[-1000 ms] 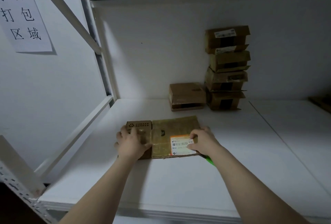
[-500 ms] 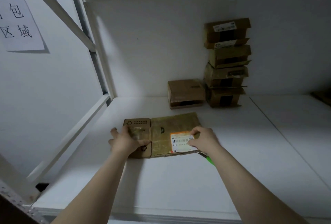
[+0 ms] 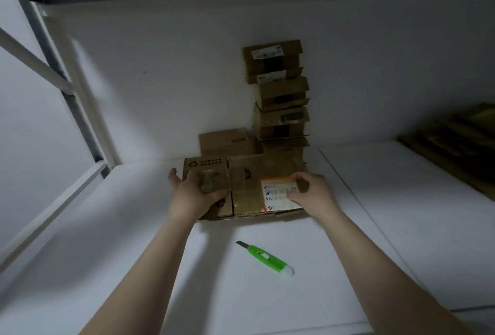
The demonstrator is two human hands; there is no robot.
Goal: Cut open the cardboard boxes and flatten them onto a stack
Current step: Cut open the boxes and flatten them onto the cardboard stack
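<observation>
Far left, shelf frame post (image 3: pixel 67 93), not involved. My left hand (image 3: pixel 195 195) grips the left panel of the flattened box (image 3: pixel 249 187): fingers curled close together over the top face by the recycling print, thumb out at the left edge. The box sits mid-shelf, over the white shelf board (image 3: pixel 120 267), just in front of a single closed box (image 3: pixel 227 142) at the back wall. Its top face is tipped up toward me; cannot tell whether the near edge touches the board. Long axis runs left-right, recycling panel at the left end, shipping label (image 3: pixel 278 195) at the right end, label face up. The green utility knife (image 3: pixel 265 257) lies near me, apart from the box, dark tip pointing far-left, nobody holding it. My right hand (image 3: pixel 313 195) holds the right end, fingers curled onto the label with the thumb above them; the underside of the grip is hidden. Behind it a tall column of uncut boxes (image 3: pixel 278 99) stands against the wall. At far right is a dark pile of flat cardboard (image 3: pixel 455 142), likely the stack. I judge this box cut and flattened, and the step in hand is carrying it over. To do it well: keep both ends gripped so the panels don't spring open, hold it level, swing right clear of the column, and lay it square on the pile.
</observation>
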